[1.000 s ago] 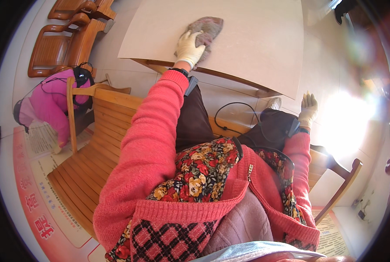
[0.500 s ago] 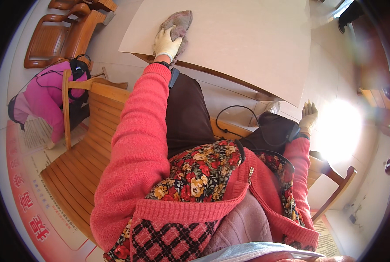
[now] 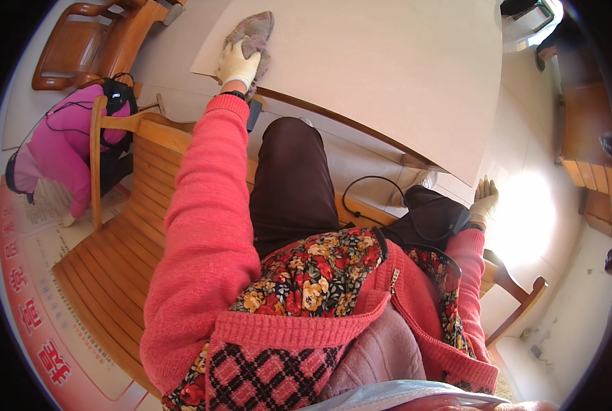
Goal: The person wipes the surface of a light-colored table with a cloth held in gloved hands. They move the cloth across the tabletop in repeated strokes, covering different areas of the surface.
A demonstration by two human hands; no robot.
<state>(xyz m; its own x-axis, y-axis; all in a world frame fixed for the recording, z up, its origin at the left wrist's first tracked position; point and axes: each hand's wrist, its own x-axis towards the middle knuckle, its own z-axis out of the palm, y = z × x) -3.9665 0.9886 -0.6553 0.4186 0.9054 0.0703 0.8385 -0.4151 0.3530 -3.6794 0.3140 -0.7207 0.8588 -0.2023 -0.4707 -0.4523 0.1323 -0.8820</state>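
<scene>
My left hand, in a cream work glove, holds a grey, fluffy cleaning cloth against the pale top of a table. It presses near the table's left corner, with the thumb spread and the cloth bunched under the palm and beyond the fingers. My right hand, gloved too, is low at the right, just off the table's near right corner. Its fingers stretch out, holding nothing, and a dark band is round that wrist.
A slatted wooden bench extends left under me. Beyond it a person in pink bends down beside a printed poster. A wooden armchair stands far left. A black cable loops by my knee. Bright glare covers floor at right.
My left hand and the cloth have slid left along the table edge, closer to its corner. The right hand stays by the other corner. The whole view has shifted slightly.
</scene>
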